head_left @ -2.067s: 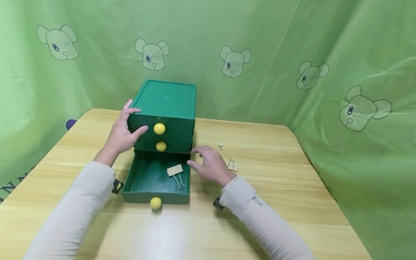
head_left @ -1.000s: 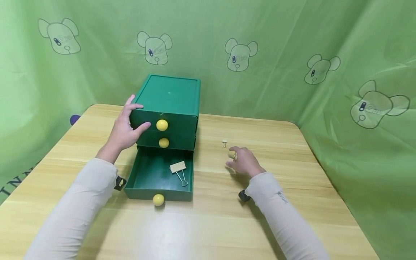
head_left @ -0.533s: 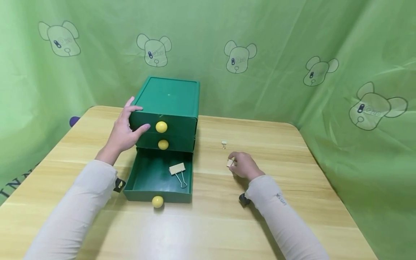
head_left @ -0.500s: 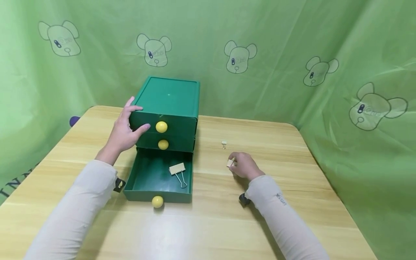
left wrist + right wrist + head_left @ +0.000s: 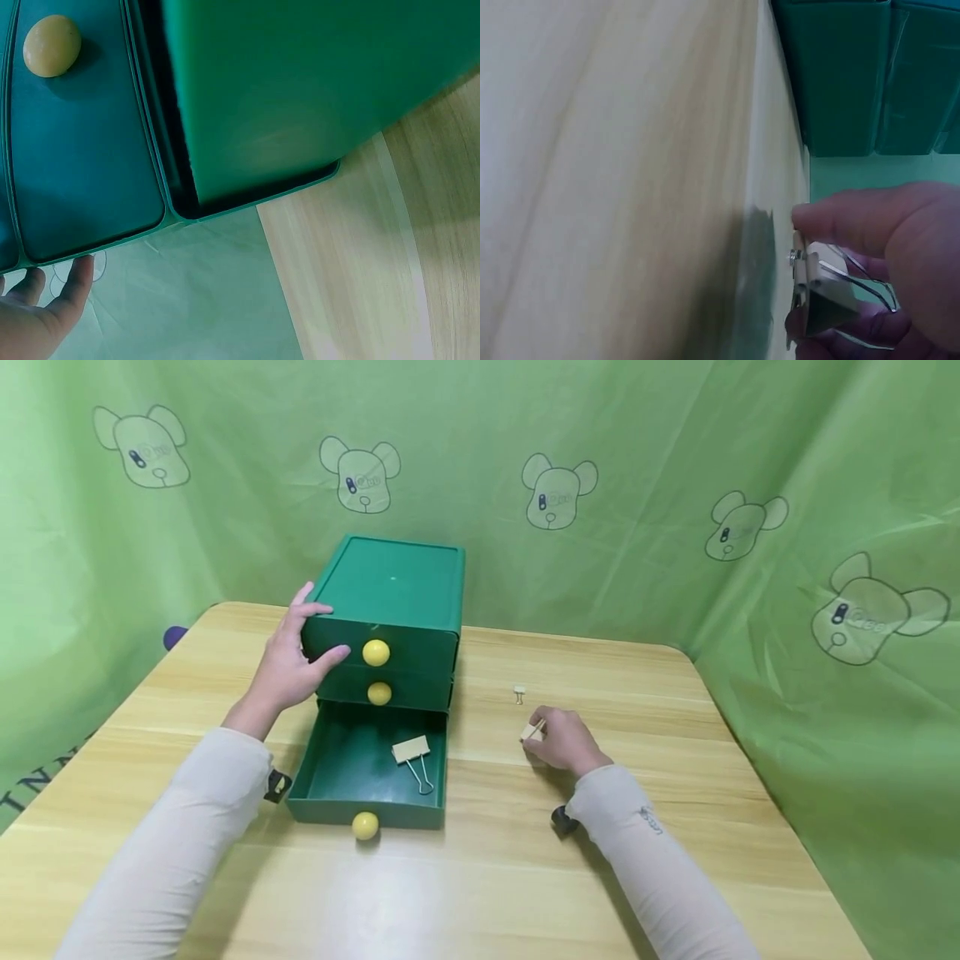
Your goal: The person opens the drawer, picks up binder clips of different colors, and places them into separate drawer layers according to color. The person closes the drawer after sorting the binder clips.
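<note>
My left hand (image 5: 282, 664) rests on the upper left corner of a green drawer cabinet (image 5: 386, 581), fingers spread at its top and side, thumb against the front. In the left wrist view fingertips (image 5: 79, 274) touch the cabinet's edge. The bottom drawer (image 5: 330, 812) is pulled out, and a large cream binder clip (image 5: 410, 749) lies in it. To the right, my right hand (image 5: 566, 741) pinches a smaller cream binder clip (image 5: 531, 732) close over the table. The right wrist view shows that clip's wire handles (image 5: 859, 281) between thumb and fingers.
A tiny binder clip (image 5: 519, 694) lies on the wooden table (image 5: 637, 860) beyond the right hand. Yellow knobs (image 5: 376, 652) stick out from the drawer fronts. Green printed curtains (image 5: 480, 460) hang behind and beside the table. A purple round thing (image 5: 174, 636) shows past the left edge.
My right hand has left the side of the open drawer, moved right to the smaller binder clip and taken hold of it. My left hand has stayed on the cabinet.
</note>
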Motion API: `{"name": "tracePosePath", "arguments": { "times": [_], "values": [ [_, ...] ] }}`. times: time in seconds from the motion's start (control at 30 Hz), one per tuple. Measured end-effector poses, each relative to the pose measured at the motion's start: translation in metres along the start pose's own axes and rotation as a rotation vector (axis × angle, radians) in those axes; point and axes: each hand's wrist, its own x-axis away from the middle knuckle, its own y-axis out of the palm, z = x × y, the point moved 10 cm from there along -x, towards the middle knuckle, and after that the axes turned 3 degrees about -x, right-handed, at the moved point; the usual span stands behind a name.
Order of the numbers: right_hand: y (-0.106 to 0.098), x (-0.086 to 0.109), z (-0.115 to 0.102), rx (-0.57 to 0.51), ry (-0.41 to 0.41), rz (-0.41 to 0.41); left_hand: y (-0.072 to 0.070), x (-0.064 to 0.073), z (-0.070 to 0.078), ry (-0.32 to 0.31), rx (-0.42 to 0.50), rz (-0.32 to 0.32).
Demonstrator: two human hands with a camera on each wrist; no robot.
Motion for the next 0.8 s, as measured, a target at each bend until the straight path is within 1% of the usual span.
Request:
{"name": "tracePosePath", "arguments": {
  "times": [0.3,0.63,0.8],
  "values": [
    [-0.012,0.004,-0.015,-0.028,-0.047,0.081,0.000,0.000,0.001,-0.005,0.003,0.002],
    [-0.024,0.011,-0.037,-0.043,-0.095,0.136,-0.001,0.000,0.001,-0.010,0.006,0.001],
    [-0.026,0.014,-0.051,-0.042,-0.126,0.146,0.000,0.000,0.001,0.008,-0.001,0.006]
  ]
}}
